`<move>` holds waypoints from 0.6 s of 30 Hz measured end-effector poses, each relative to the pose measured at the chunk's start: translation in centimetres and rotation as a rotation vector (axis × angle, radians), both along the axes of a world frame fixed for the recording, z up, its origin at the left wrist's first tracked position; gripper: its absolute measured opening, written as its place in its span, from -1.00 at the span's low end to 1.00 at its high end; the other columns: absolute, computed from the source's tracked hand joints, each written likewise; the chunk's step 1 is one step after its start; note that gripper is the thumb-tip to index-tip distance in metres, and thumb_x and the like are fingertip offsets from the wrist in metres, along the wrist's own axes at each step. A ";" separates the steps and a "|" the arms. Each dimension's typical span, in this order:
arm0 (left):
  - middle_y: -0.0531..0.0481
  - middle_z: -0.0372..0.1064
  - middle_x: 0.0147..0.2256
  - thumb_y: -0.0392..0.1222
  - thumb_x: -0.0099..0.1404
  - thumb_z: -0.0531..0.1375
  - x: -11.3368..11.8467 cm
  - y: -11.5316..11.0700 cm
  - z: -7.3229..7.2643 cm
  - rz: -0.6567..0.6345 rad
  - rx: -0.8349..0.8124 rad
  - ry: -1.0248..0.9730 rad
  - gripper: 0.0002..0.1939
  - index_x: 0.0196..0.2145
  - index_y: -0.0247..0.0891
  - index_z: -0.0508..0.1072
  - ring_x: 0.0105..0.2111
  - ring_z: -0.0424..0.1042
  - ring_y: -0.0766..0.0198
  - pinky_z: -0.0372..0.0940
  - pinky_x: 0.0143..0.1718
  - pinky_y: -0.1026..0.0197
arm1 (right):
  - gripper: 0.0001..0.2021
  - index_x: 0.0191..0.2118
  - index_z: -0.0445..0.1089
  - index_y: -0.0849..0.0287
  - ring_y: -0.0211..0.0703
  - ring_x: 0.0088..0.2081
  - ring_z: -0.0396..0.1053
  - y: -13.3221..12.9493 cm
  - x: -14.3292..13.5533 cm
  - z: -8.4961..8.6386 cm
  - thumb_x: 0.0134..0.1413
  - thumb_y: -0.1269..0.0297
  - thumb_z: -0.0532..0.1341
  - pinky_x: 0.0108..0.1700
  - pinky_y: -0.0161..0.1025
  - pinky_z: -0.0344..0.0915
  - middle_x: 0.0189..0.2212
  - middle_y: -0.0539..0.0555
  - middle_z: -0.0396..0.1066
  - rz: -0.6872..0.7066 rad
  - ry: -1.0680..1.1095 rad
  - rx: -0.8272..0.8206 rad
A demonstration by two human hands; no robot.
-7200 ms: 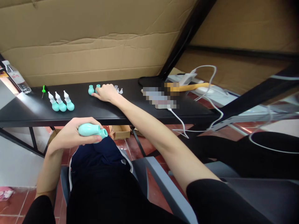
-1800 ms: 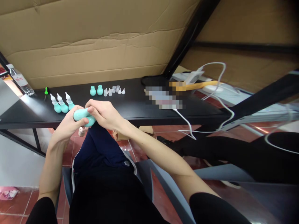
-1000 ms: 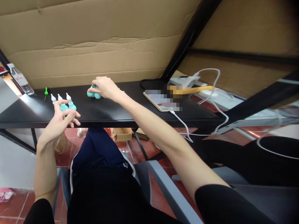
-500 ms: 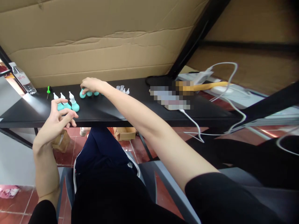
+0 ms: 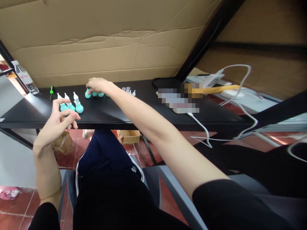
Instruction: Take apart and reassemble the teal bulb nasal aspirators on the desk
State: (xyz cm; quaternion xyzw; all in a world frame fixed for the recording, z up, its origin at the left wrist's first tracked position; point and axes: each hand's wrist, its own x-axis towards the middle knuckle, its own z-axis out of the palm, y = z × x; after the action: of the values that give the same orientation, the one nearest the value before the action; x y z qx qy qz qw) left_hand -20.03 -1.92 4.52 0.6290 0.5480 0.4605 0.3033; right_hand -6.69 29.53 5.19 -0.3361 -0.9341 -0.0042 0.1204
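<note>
Touches with right hand [image 5: 98,85] the leftmost back bulb [image 5: 87,94], cannot tell if clamped; holds left hand [image 5: 58,122] with fingers apart near white-tipped bulbs [image 5: 79,108].

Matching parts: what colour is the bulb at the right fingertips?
The bulb is turquoise; best seen: head view.

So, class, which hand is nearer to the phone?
The right hand: it is at the untipped bulbs, left of the phone. The left hand is farther left, close by the tipped bulbs.
</note>
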 end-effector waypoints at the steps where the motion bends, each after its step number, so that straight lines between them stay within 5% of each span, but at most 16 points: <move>1: 0.06 0.58 -0.22 0.30 0.39 0.42 -0.1 0.0 0.0 -0.002 0.001 0.003 -0.26 0.21 -0.08 0.12 -0.39 0.57 0.28 0.37 -0.45 0.28 | -0.78 -0.01 0.73 0.10 0.38 0.21 0.60 0.1 0.1 0.0 0.25 0.27 0.48 0.07 0.03 0.50 0.17 0.29 0.66 0.000 0.003 0.002; 18: 0.08 0.56 -0.28 0.18 0.38 0.43 -0.2 -0.1 0.3 -0.009 0.031 -0.002 -0.34 0.17 -0.09 0.18 -0.47 0.53 0.32 0.37 -0.49 0.29 | -0.53 0.29 0.60 0.14 0.36 0.22 0.59 -1.6 0.6 0.1 0.31 0.29 0.50 0.09 0.03 0.49 0.25 0.35 0.60 -0.031 -0.098 0.029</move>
State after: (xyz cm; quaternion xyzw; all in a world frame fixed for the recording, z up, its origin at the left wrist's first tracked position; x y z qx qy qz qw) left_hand -20.24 -2.05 4.79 0.6358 0.5376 0.4681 0.2960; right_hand -6.06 27.96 5.33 -0.3480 -0.9335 -0.0363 0.0792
